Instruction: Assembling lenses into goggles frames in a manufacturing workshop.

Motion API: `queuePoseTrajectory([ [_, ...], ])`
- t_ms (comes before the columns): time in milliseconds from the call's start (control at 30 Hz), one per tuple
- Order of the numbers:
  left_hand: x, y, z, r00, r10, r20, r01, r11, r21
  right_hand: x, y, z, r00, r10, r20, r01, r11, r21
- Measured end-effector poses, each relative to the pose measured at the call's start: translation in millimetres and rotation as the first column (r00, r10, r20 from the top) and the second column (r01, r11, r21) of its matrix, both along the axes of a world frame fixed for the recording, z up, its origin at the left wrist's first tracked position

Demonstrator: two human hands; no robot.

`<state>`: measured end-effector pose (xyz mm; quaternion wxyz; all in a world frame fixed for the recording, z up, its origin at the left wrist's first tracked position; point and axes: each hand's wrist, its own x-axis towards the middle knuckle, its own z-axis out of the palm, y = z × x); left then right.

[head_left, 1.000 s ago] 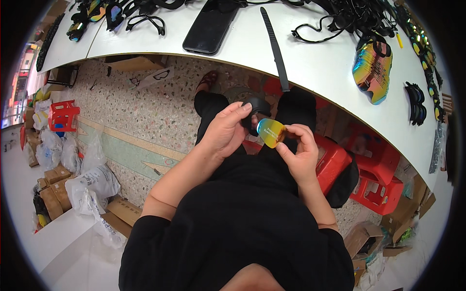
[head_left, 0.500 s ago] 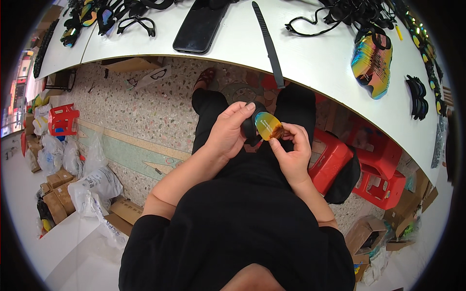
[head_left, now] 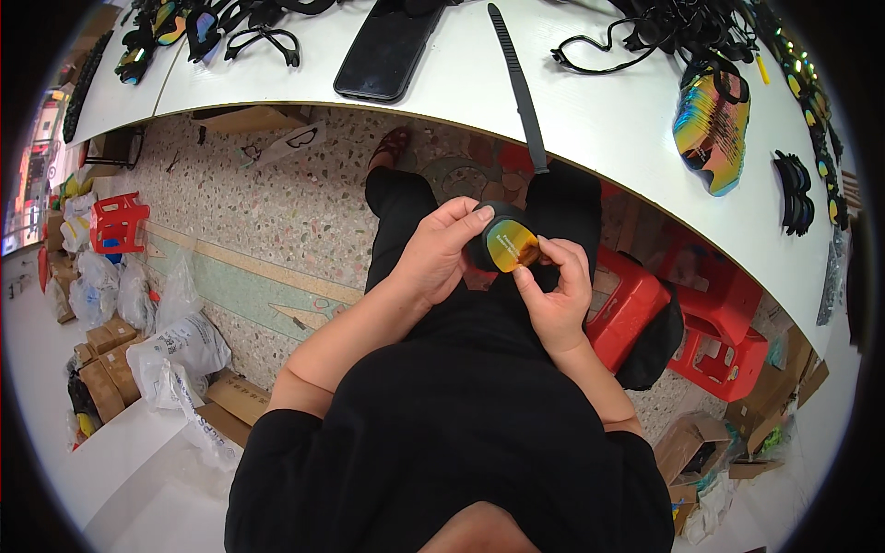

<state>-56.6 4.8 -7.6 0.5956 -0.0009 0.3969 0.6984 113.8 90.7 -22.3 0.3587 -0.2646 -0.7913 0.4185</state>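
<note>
- Both hands meet over the lap, just below the worktop (head_left: 590, 120) edge, around a swim goggle eyepiece (head_left: 505, 245) with a black frame and an orange-gold mirrored lens.
- The left hand (head_left: 435, 258) curls over the eyepiece from its 9 o'clock side, fingers wrapped across the top, thumb underneath, gripping the frame.
- The right hand (head_left: 556, 300) comes in from 4 o'clock, thumb and forefinger pinching at the lens edge, fingertips touching it.
- At 12 o'clock on the white worktop, a black strap (head_left: 518, 83) hangs over the edge just above the hands.
- A dark phone (head_left: 385, 51) lies at 11 o'clock.
- A stack of mirrored lenses (head_left: 710, 129) sits at 2 o'clock, well apart.
- Red plastic stools (head_left: 678, 318) stand at 4 o'clock on the speckled floor (head_left: 277, 212).
</note>
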Motion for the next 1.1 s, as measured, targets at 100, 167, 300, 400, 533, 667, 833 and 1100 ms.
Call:
queuePoseTrajectory([
  [100,0,0,7,0.996,-0.062,-0.071,0.057,0.996,-0.067,0,0,-3,1.000,0.011,-0.026,-0.012,1.000,-0.009],
  [167,3,2,10,0.989,0.019,-0.148,-0.028,0.998,-0.056,1,1,-3,1.000,0.011,-0.026,-0.011,1.000,-0.006],
  [300,4,-1,6,0.909,0.069,-0.411,-0.058,0.998,0.039,3,3,-2,1.000,0.007,-0.031,-0.007,1.000,-0.009],
  [400,-1,-8,5,0.927,-0.077,-0.367,0.086,0.996,0.009,4,3,-2,1.000,-0.002,-0.027,0.001,1.000,-0.027],
  [533,4,-7,8,0.947,-0.032,-0.320,0.026,0.999,-0.022,3,2,-1,1.000,-0.005,-0.024,0.004,0.999,-0.043],
  [667,4,-6,7,0.921,-0.041,-0.387,0.042,0.999,-0.004,4,3,-3,0.999,0.024,-0.046,-0.027,0.998,-0.061],
  [833,6,-17,11,0.759,-0.086,-0.645,0.094,0.995,-0.023,5,1,-7,0.994,0.017,-0.105,-0.036,0.982,-0.186],
  [1100,-7,-24,18,0.872,-0.182,-0.455,0.235,0.970,0.063,6,-1,-4,0.993,0.105,-0.053,-0.113,0.975,-0.192],
])
